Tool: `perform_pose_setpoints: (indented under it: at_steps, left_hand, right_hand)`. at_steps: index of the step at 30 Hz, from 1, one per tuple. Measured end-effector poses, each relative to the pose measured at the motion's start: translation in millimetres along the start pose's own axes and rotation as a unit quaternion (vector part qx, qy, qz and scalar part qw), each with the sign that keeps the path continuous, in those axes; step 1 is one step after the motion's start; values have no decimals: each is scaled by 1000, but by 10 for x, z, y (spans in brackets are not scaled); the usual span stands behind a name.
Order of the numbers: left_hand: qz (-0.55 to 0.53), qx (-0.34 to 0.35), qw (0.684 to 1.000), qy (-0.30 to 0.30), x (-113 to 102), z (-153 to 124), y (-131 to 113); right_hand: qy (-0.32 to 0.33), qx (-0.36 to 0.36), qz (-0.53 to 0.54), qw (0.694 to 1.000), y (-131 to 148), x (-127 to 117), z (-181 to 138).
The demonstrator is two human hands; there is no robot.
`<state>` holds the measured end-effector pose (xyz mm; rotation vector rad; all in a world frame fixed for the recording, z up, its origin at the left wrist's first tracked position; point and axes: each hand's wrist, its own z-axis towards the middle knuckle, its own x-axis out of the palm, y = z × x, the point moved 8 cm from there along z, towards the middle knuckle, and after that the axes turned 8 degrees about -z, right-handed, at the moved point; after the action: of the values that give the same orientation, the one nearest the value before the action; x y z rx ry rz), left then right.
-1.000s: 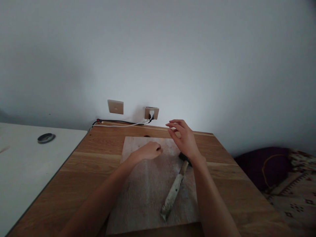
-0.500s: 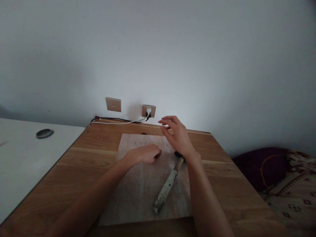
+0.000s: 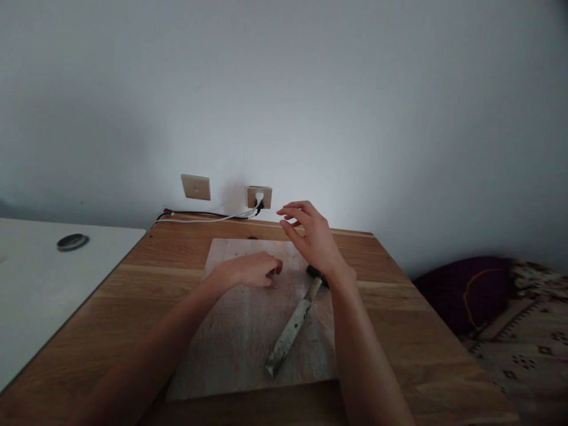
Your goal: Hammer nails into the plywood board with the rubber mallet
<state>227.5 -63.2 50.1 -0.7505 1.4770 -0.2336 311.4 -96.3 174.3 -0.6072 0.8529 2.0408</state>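
Note:
My left hand (image 3: 256, 269) is low over a pale wooden board (image 3: 235, 331), its fingers curled and the thumb near the index finger. Something thin and light shows by the thumb tip, too small to name. My right hand (image 3: 310, 234) is raised above the board's far right corner, fingers loosely bent and apart, holding nothing. Below the right wrist a hammer (image 3: 290, 334) lies slantwise on the board. Its dark head is partly hidden by the wrist, and its handle has a worn whitish covering. Small specks (image 3: 246, 254) run in a row along the board's far part.
The board rests on a brown wooden table (image 3: 164, 278) against a wall. Cables (image 3: 204, 219) run along the back edge to a wall socket (image 3: 260, 197). On the left, a white surface (image 3: 39, 296) bears a dark oval dish (image 3: 73, 242). Purple cloth (image 3: 465, 290) lies at right.
The whole view has shifted slightly. My left hand's thumb and fingers show more openly now, with a light thin bit by the thumb. My right hand stays raised; the hammer still lies on the board.

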Motion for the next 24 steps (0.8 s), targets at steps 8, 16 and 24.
perform_pose_setpoints:
  at_steps: [8, 16, 24]
  left_hand:
    - [-3, 13, 989, -148, -453, -112, -159]
    - [102, -76, 981, -146, -100, -576, 57]
    - [162, -92, 955, -231, 562, -1275, -460]
  right_hand:
    - [-49, -22, 34, 998, 257, -247, 11]
    - [15, 0, -19, 1000, 194, -226, -482]
    - [85, 109, -215, 967, -187, -153, -2243]
